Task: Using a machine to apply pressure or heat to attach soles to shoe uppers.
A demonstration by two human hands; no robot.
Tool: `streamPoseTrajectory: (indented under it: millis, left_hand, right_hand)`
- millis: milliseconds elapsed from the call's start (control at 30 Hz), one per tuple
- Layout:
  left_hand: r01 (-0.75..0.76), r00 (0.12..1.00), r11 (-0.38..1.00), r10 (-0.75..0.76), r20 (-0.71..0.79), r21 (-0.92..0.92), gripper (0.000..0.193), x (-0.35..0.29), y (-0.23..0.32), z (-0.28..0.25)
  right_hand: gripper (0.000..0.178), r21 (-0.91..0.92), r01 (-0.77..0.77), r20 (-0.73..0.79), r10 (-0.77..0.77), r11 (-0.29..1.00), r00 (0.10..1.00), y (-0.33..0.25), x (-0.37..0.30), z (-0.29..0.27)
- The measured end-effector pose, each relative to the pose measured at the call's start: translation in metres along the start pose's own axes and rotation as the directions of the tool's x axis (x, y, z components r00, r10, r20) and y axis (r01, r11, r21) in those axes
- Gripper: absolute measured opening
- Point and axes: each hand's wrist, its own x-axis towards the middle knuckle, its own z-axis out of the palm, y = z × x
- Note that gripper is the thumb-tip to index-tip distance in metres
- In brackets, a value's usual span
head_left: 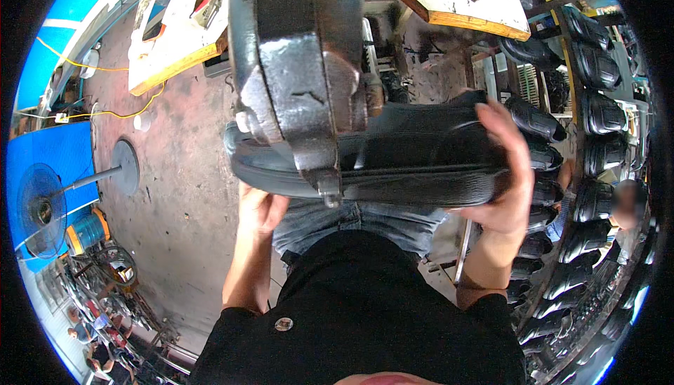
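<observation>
A black leather shoe (421, 142) lies on its side, stretched left to right in front of me, its sole edge toward my body. My right hand (509, 174) wraps round its right end, the fingers on the far side and the thumb side near the sole. Below its left end, my left hand (263, 206) grips from underneath, its fingertips hidden by the shoe. A heavy dark metal machine head (298, 76) reaches down over the shoe. Its narrow metal tip (328, 192) sits at the sole edge, and the head hides part of the shoe.
Worn white worktables with wooden edges stand at far left (179, 41) and far right (470, 5). On the right, a rack carries several black shoes (600, 111). A standing fan (45, 209) is at the left. A yellow cable (105, 115) crosses the floor. Someone (628, 206) is at the far right.
</observation>
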Motion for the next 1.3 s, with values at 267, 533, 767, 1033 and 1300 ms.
streamPoseTrajectory:
  millis: [267,533,767,1033,1300]
  left_hand:
    - [-0.521,0.782,0.546,0.613,0.111,0.656,0.076,-0.004,0.063,0.032]
    - [-0.547,0.804,-0.451,-0.047,0.593,0.705,0.093,-0.010,0.061,0.160]
    - [-0.463,0.886,0.054,0.001,0.464,0.885,0.069,0.011,0.040,0.140]
    - [-0.277,0.945,0.642,0.050,0.322,0.714,0.085,0.004,0.008,0.116]
    - [-0.155,0.988,0.839,0.132,0.081,0.521,0.106,-0.015,-0.007,0.058]
  right_hand:
    - [0.090,0.211,-0.111,0.056,0.102,0.971,0.993,-0.013,0.005,0.074]
    - [0.091,-0.036,-0.018,0.168,0.024,0.999,0.986,-0.044,0.022,0.082]
    - [0.091,-0.129,0.040,0.165,-0.018,0.991,0.986,-0.049,0.027,0.076]
    - [0.128,0.267,-0.254,0.098,0.236,0.930,0.967,0.073,-0.077,0.138]
    - [0.098,0.113,-0.262,0.413,0.195,0.958,0.889,0.074,-0.084,0.116]
